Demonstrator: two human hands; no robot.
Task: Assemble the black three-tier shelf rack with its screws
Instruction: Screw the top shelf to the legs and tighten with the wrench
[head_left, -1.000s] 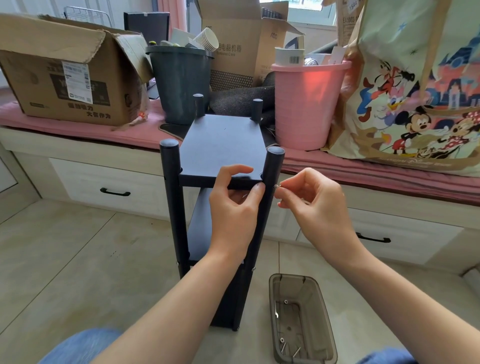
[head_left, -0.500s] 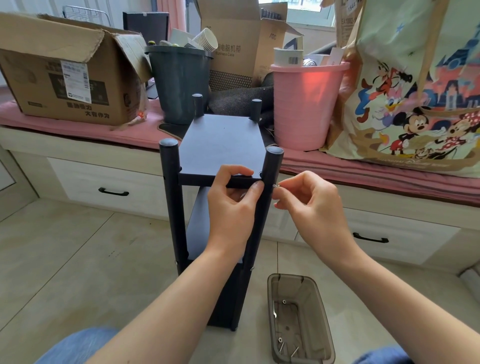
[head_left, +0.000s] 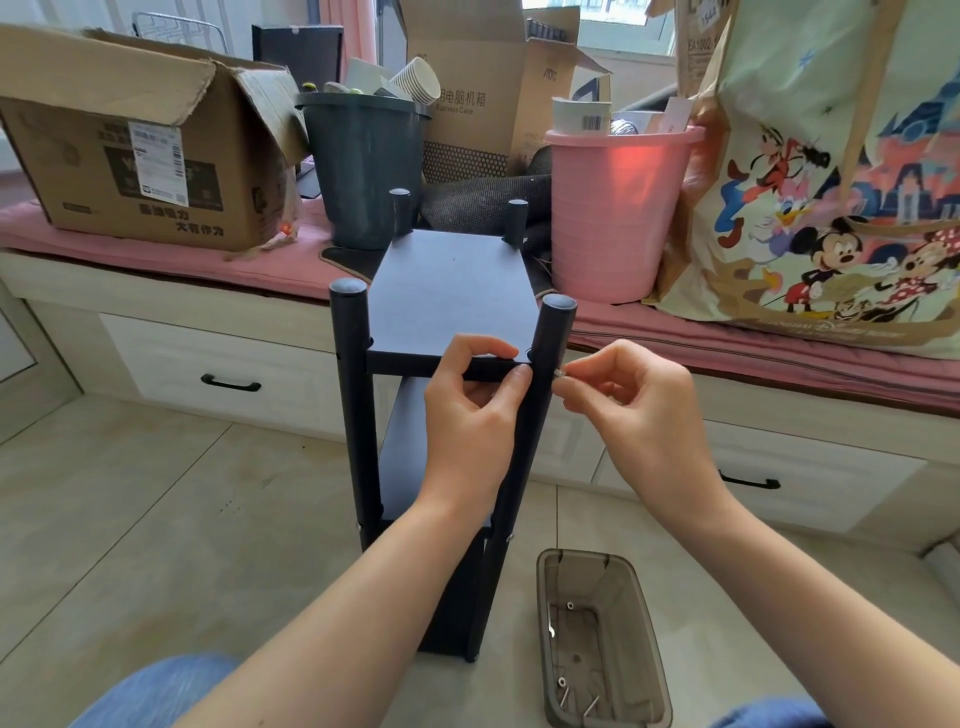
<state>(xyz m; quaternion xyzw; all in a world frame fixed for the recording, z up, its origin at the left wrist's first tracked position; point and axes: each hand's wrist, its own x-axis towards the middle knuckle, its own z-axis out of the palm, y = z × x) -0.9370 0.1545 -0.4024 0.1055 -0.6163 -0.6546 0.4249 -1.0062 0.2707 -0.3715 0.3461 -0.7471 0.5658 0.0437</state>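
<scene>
Silver glints between my right hand's (head_left: 636, 410) thumb and forefinger: a small screw (head_left: 560, 373), pinched and held against the outer side of the rack's near right post (head_left: 548, 358), level with the top shelf (head_left: 452, 291). My left hand (head_left: 470, 415) grips the front edge of that shelf just beside the same post, thumb on top and fingers curled underneath. The two hands sit close together with only the post between them.

The black rack (head_left: 441, 441) stands upright on the tiled floor (head_left: 156, 493) straight ahead at 12 o'clock, four round posts rising above the top shelf and lower shelves partly hidden behind my left forearm. At about 5 o'clock from the rack's foot, a smoky plastic tray (head_left: 602, 639) rests on the floor with a few loose screws in it.

Beyond the rack runs a window seat with a pink cushion (head_left: 156, 249). On it, from 10 o'clock to 2 o'clock, are a cardboard box (head_left: 130, 145), a dark bin (head_left: 363, 166), a pink bin (head_left: 618, 208) and a cartoon-printed bag (head_left: 831, 197).
</scene>
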